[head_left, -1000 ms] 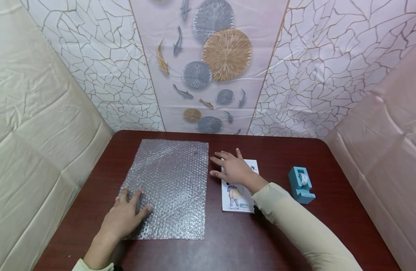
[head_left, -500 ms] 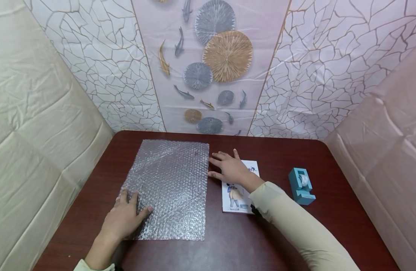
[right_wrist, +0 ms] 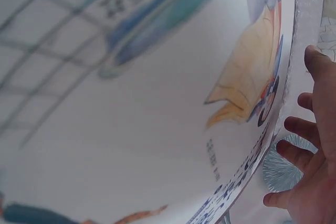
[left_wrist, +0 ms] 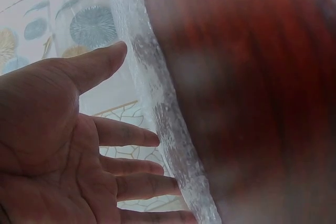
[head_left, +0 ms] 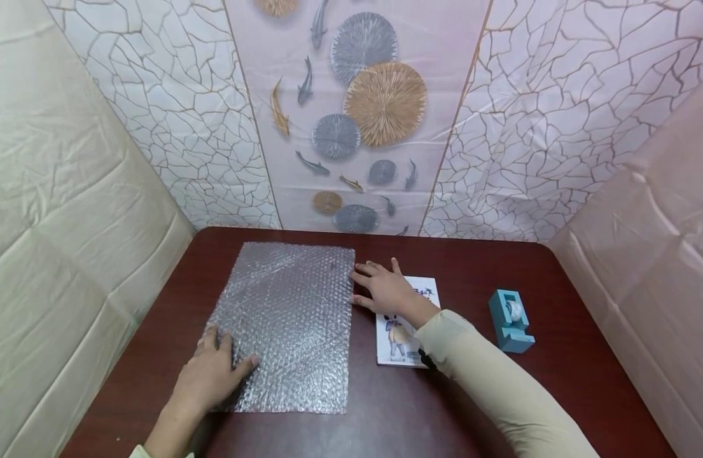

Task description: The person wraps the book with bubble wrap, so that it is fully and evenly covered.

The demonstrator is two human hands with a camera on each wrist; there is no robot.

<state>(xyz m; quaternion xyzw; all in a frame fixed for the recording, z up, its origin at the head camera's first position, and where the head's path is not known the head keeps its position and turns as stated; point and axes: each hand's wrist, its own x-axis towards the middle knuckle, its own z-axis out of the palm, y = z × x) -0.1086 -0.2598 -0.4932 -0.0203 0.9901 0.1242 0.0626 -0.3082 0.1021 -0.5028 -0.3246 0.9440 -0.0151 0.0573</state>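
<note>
A sheet of clear bubble wrap lies flat on the dark red-brown table. The left hand rests at its lower left side, fingers spread and fairly straight; the left wrist view shows the fingertips along the edge of the wrap. To the right of the sheet lies a white book with a cartoon figure on its cover. Reaching across the upper part of the book, the right hand has its fingers extended, fingertips right at the sheet's right edge. In the right wrist view the printed cover fills most of the picture.
A teal tape dispenser with a roll of tape stands to the right of the book, beyond the right forearm. Behind the table hangs a patterned sheet, and beige fabric closes off the left side.
The right hand has shifted slightly left, from over the book to the edge of the bubble wrap. The left hand stays on the wrap. The head view has tilted up a little.
</note>
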